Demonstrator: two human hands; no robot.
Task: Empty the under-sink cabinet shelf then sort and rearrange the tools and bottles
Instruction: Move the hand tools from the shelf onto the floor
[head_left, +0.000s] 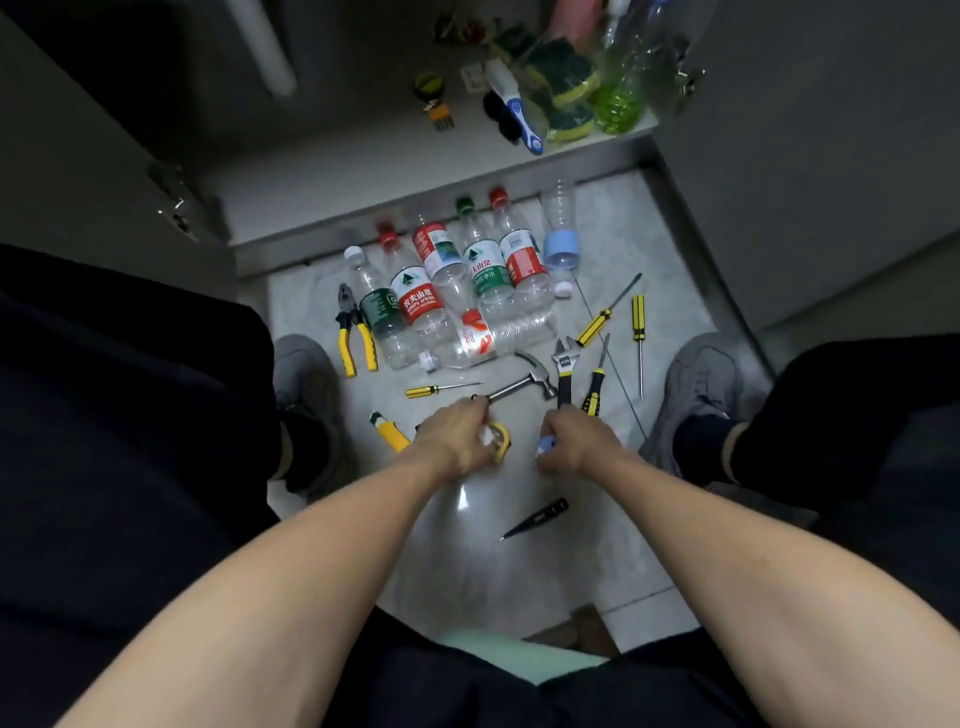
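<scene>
I squat before the open cabinet. Several empty plastic bottles (457, 291) lie side by side on the tiled floor. Tools lie around them: yellow-handled pliers (353, 332), a hammer (524, 382), a wrench (565, 371), several yellow-and-black screwdrivers (597, 325) and a yellow utility knife (389, 431). My left hand (457, 434) grips the hammer's handle end and a small yellow object (500, 441). My right hand (574, 439) is curled round a small blue-and-white item (546, 444), mostly hidden by my fingers.
The cabinet shelf (363, 156) holds a small yellow-black brush (434, 98), a blue-white scrub brush (519, 109), green-yellow sponges (566, 88) and a green bottle (621, 88). A black pointed tool (537, 517) lies near my right arm. My grey shoes (696, 395) flank the tools.
</scene>
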